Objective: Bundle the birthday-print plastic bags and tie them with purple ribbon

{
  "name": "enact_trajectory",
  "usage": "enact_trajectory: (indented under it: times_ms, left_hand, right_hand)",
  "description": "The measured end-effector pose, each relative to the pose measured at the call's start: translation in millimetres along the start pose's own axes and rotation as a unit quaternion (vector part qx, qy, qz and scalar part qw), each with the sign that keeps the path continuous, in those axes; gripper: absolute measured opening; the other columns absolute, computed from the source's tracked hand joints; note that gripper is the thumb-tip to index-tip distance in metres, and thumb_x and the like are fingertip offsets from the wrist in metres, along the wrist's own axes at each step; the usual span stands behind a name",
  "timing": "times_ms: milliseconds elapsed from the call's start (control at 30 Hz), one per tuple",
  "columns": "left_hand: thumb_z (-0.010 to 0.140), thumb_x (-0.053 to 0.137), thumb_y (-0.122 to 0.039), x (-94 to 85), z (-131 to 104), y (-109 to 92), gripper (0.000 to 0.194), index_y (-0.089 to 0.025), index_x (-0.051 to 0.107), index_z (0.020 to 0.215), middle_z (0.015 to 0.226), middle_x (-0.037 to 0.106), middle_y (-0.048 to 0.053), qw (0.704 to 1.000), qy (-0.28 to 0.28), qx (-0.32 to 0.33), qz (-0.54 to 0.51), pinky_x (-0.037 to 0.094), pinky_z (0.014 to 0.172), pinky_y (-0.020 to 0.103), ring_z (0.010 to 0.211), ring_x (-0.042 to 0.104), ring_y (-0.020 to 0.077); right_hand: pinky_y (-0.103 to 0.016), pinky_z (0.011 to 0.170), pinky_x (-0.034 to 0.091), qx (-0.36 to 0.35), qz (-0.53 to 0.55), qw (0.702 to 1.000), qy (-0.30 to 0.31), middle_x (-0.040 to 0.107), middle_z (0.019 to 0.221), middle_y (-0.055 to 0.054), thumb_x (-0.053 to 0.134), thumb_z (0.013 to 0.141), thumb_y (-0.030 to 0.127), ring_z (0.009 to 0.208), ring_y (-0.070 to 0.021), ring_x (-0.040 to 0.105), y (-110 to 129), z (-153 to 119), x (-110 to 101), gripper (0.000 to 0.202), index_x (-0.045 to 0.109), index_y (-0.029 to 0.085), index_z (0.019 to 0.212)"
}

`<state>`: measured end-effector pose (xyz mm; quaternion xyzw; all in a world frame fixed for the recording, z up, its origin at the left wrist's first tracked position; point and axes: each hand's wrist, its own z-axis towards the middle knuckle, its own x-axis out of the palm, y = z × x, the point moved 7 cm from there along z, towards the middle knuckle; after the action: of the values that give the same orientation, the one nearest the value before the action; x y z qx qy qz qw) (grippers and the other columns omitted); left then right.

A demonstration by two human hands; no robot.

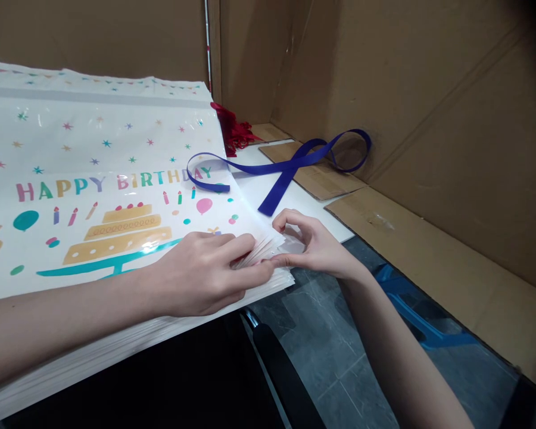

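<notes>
A thick stack of glossy white sheets or bags [116,128], printed with HAPPY BIRTHDAY, a cake, balloons and stars, fills the left side. I cannot tell whether these are flat sheets or bags. My left hand [209,271] lies over the near right corner, its thumb and fingers closed on the fanned-out layers. Just right of it, my right hand [315,244] curls its thumb and index finger around the same corner, pinching the thin edges. A loose blue ribbon [290,165] loops across the stack's right edge, beyond both hands.
Cardboard walls [420,101] enclose the back and right, with cardboard flaps [429,256] along the right side. Red tasselled strings [236,131] lie behind the stack. Below are a black chair armrest [281,369], grey floor tiles [330,333] and a blue object [420,316].
</notes>
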<state>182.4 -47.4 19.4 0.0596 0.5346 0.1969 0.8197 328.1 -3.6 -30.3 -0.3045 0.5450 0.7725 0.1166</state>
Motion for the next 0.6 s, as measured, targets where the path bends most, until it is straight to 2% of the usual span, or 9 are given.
enact_trajectory:
  times_ms: [100,233,367,500,600]
  left_hand:
    - [0.085,0.042,-0.027,0.7,0.6,-0.1,0.017,-0.021,0.052,0.097,0.076,0.047,-0.001,1.0,0.001,-0.002,-0.012,0.025,0.056,0.019,0.06,0.041,0.0022]
    - [0.085,0.046,-0.034,2.4,0.3,0.5,0.018,-0.022,0.053,0.096,0.076,0.048,-0.002,0.999,0.011,-0.019,-0.032,0.023,0.055,0.02,0.06,0.04,0.0037]
    - [0.083,0.048,-0.03,1.4,-0.3,0.5,0.014,-0.022,0.054,0.093,0.074,0.048,-0.002,0.999,0.005,-0.024,-0.034,0.023,0.055,0.02,0.059,0.039,0.0043]
    - [0.084,0.047,-0.036,0.2,0.3,0.2,0.019,-0.022,0.055,0.095,0.074,0.048,-0.002,0.999,0.008,-0.019,-0.038,0.022,0.054,0.021,0.059,0.04,0.0051]
    - [0.083,0.047,-0.032,0.9,0.4,0.3,0.015,-0.021,0.055,0.091,0.073,0.048,-0.002,0.999,0.01,-0.021,-0.034,0.021,0.054,0.02,0.058,0.04,0.0049]
  right_hand:
    - [-0.013,0.075,0.036,0.003,-0.028,1.0,-0.013,0.05,0.086,-0.002,0.072,0.062,0.048,0.081,-0.0028,0.044,1.1,0.4,-0.5,0.048,0.051,0.009,0.082]
    - [-0.013,0.076,0.036,0.007,-0.048,0.999,-0.022,0.049,0.086,-0.002,0.068,0.066,0.05,0.081,-0.0022,0.044,1.2,0.1,-0.2,0.047,0.053,0.009,0.084]
    - [-0.013,0.076,0.035,0.009,-0.051,0.998,-0.024,0.049,0.085,-0.001,0.069,0.065,0.051,0.08,-0.0017,0.044,0.8,0.2,0.6,0.048,0.052,0.01,0.083]
    - [-0.013,0.075,0.034,0.012,-0.057,0.998,-0.032,0.048,0.085,-0.001,0.068,0.065,0.051,0.079,-0.0014,0.043,1.4,0.8,1.0,0.048,0.052,0.01,0.082]
    - [-0.013,0.074,0.035,0.017,-0.049,0.998,-0.036,0.048,0.084,-0.001,0.068,0.066,0.051,0.079,-0.0016,0.043,1.6,1.2,1.0,0.047,0.051,0.009,0.081]
